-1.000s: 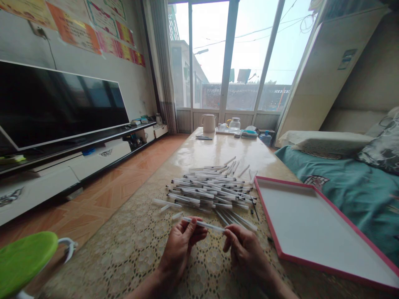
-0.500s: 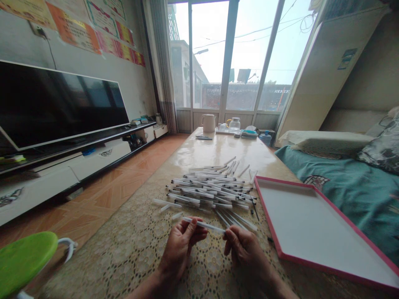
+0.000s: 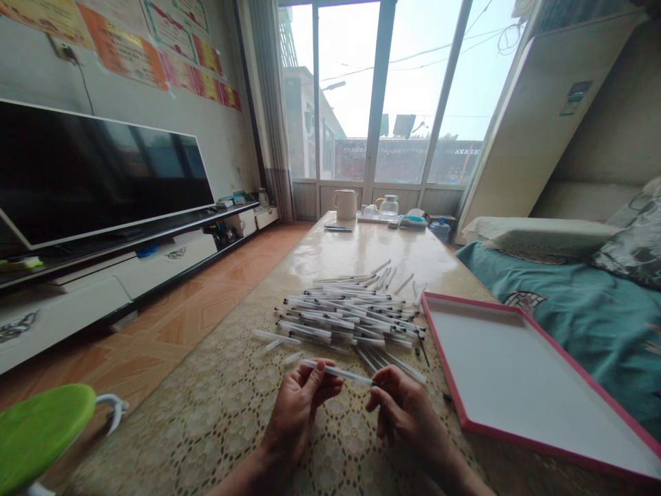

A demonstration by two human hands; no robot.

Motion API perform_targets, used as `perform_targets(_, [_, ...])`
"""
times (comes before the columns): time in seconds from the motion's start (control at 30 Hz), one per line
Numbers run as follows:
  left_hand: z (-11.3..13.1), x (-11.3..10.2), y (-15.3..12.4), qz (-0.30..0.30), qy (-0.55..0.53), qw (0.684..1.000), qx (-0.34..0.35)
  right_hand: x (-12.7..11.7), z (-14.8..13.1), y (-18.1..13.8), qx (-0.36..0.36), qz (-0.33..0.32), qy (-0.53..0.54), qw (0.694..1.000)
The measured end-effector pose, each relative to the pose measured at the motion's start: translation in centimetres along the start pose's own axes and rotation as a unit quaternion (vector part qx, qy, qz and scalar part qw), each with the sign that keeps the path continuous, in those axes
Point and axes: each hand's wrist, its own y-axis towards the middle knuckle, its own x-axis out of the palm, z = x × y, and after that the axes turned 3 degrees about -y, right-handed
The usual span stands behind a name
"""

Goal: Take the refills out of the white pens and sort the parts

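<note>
- From my remote seat I take the held pen (image 3: 347, 375) as the clock's centre: it lies near-level above the table, between the 2 hands.
- At 8 o'clock, the left hand (image 3: 298, 399) grips its barrel between thumb and fingers, I judge to steady it.
- At 4 o'clock, the right hand (image 3: 405, 406) pinches its dark end; this 2-ended hold probably keeps the pen from turning.
- At 12 o'clock I see a pile of pens (image 3: 341, 310), mostly lying crosswise, probably left there for easy reach.
- At 3 o'clock sits a pink-rimmed tray (image 3: 537, 379), just beside the right hand, probably for convenience.
- Beneath everything, the table covering (image 3: 206, 413) is patterned with flowers and shines towards 12, where a beige jug (image 3: 345, 204) stands before tall windows (image 3: 345, 89).
- A television (image 3: 103, 176) fills 10 o'clock, a green seat (image 3: 46, 420) 9, and teal bedding (image 3: 558, 296) lies between 2 and 3.
</note>
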Motion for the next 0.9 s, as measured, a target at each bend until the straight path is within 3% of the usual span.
perform_targets(0.17, [0.0,0.1,0.1,-0.006,0.001,1.000,0.000,0.0,-1.0,-0.1,0.025,-0.024,0.018,0.999])
perform_targets(0.37, [0.4,0.0,0.1,0.019,-0.010,1.000,0.009,-0.3,-0.5,0.1,0.010,-0.004,0.026,1.000])
perform_targets(0.67, [0.8,0.0,0.1,0.019,0.004,1.000,0.014,-0.6,-0.7,-0.1,-0.022,0.027,-0.071,0.997])
perform_targets(0.9, [3.7,-2.2,1.7,0.169,-0.030,0.976,0.135,-4.1,-2.4,0.0,-0.108,0.092,-0.297,0.944])
